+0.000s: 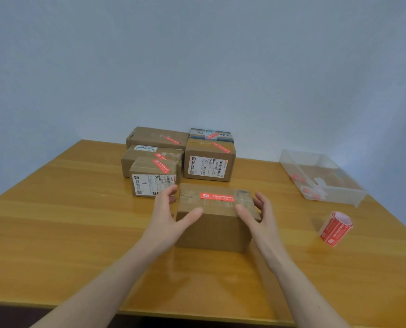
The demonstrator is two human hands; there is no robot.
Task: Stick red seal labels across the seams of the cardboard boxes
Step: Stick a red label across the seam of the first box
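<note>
Head view looks down on the cardboard box (215, 223) in front of me near the middle of the counter (79, 221), with a red seal label (217, 196) already lying across its taped top seam. It looks like a small, stiff carton, probably light enough to shift with two hands; the glossy tape on top could be slick, so I would take it by the bare cardboard at its two short sides, low enough that the flaps don't flex. My left hand (171, 215) is spread open at the box's left end, thumb resting on the top front edge and the fingers (167, 194) curved round the far corner; whether they press the side I cannot tell. My right hand (260, 215) mirrors it at the right end, open, thumb on the top edge. Neither hand has closed on anything. Behind stand the sealed boxes (180, 157), and the label roll (336, 228) waits well apart to my right.
</note>
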